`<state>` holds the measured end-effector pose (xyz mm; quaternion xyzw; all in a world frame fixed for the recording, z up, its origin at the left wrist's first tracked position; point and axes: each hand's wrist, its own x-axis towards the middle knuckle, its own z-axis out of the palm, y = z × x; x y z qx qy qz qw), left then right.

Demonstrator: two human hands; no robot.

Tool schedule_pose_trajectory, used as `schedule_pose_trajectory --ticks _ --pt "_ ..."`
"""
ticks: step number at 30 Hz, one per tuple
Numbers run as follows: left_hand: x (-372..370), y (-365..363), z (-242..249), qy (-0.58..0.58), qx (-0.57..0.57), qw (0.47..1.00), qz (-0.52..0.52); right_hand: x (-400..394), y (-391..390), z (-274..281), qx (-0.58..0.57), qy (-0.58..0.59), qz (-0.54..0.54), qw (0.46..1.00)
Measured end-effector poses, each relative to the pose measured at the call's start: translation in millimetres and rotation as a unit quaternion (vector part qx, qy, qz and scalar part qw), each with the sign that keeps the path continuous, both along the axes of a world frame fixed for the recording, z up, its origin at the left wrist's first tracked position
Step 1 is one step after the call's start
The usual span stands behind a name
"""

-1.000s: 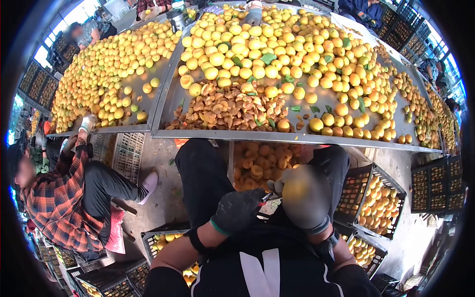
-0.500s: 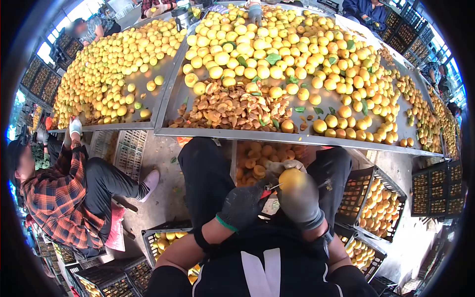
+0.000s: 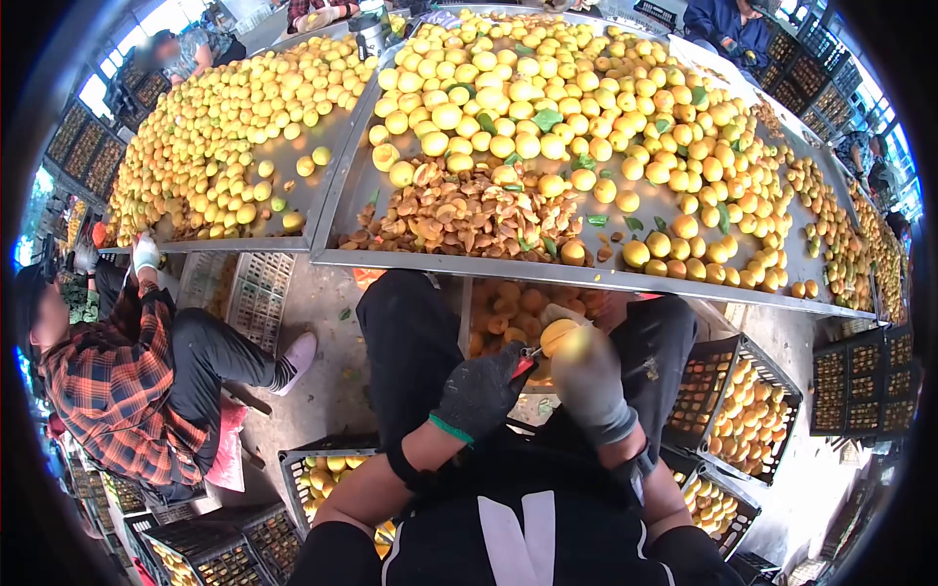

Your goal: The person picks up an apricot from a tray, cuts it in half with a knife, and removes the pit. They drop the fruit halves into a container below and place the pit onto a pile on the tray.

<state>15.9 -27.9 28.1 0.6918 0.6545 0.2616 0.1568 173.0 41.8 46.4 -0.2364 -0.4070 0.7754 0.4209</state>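
Over a crate of halved orange fruit (image 3: 496, 317) between the knees, both gloved hands work close together. My left hand (image 3: 477, 396), in a dark glove with a green cuff, is closed on a small red-handled knife (image 3: 526, 364). Its tip touches a yellow fruit (image 3: 559, 337). That fruit is held by my right hand (image 3: 591, 386), in a grey glove and partly blurred. A pile of brown-orange fruit pieces (image 3: 459, 210) lies near the front edge of the metal table.
The metal table (image 3: 430, 262) spans the front, heaped with yellow fruit (image 3: 508, 88) and leaves. A person in a plaid shirt (image 3: 117, 391) sits at the left. Black crates of fruit (image 3: 750, 415) stand at the right, another (image 3: 327, 479) at the lower left.
The fruit in my right hand has turned and moved slightly up and left. My left hand with the knife has shifted slightly. The view has moved a little.
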Motion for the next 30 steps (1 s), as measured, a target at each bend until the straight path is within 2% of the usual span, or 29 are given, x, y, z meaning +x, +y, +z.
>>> schedule_pose_trajectory --ticks 2,3,4,6,7,8,10,12,13,14,16,18,19,20,22,23,25,26,28,30 --pt "1.1 0.3 -1.8 0.009 0.005 1.0 0.014 5.8 6.5 5.6 0.077 -0.107 0.024 0.991" --pt "2.8 0.8 -2.4 0.018 0.011 0.999 0.028 6.4 7.1 6.7 0.081 -0.118 0.02 0.99" --pt "5.2 1.9 -2.1 0.017 0.012 0.999 0.027 4.8 6.4 4.4 0.082 -0.119 0.019 0.989" --pt "11.5 2.8 0.1 0.006 0.057 0.997 0.047 -2.6 0.6 -11.0 0.059 -0.012 0.004 0.998" --pt "12.5 3.0 2.0 0.006 0.057 0.997 0.048 -7.3 -4.2 -20.7 0.063 -0.068 -0.009 0.996" --pt "12.1 4.1 4.4 -0.008 0.05 0.998 0.047 -8.3 -5.5 -25.3 0.064 -0.067 -0.007 0.996" --pt "7.3 5.2 6.5 -0.02 0.042 0.998 0.049 -13.8 -7.9 -17.0 -0.106 0.078 -0.008 0.991" --pt "1.5 5.1 5.1 0.027 0.01 0.999 0.03 -7.5 -1.4 -8.1 -0.078 0.065 -0.003 0.995" --pt "2.0 5.2 3.2 0.027 0.011 0.999 0.03 -6.2 2.0 -2.6 -0.035 0.006 0.001 0.999" --pt "3.4 4.4 0.7 0.019 0.038 0.998 0.04 -4.3 3.5 0.1 0.006 -0.052 0.005 0.999" --pt "6.1 5.4 -0.4 0.009 0.067 0.997 0.048 -1.4 4.1 -9.2 0.03 -0.074 0.002 0.997" --pt "7.6 5.2 1.4 0.019 0.066 0.996 0.051 -4.8 -0.6 -20.2 -0.038 0.005 -0.004 0.999" --pt "7.6 4.1 2.6 0.019 0.065 0.996 0.052 -6.4 -3.5 -15.1 -0.136 0.106 0.011 0.985" --pt "5.4 4.8 4.4 0.02 0.058 0.997 0.05 -6.2 -1.9 -15.5 -0.135 0.108 0.012 0.985" --pt "1.2 3.7 3.0 0.025 0.048 0.997 0.049 -6.1 0.1 -16.2 -0.089 0.029 0.015 0.996" --pt "0.2 2.1 -2.4 0.029 0.054 0.997 0.048 -5.9 0.1 -14.3 -0.09 0.031 0.014 0.995" --pt "1.2 -0.7 -6.1 0.031 0.062 0.997 0.046 -5.5 2.9 -0.5 0.017 -0.052 -0.013 0.998" --pt "2.7 -2.0 -6.8 0.043 0.062 0.996 0.044 -3.3 3.6 1.4 0.018 -0.053 -0.013 0.998" --pt "5.3 -1.5 2.4 0.054 0.06 0.996 0.044 1.8 4.2 3.2 0.1 -0.148 0.001 0.984" --pt "10.6 -1.2 17.6 0.091 0.0 0.994 0.064 4.5 6.2 4.6 0.086 -0.163 0.005 0.983"
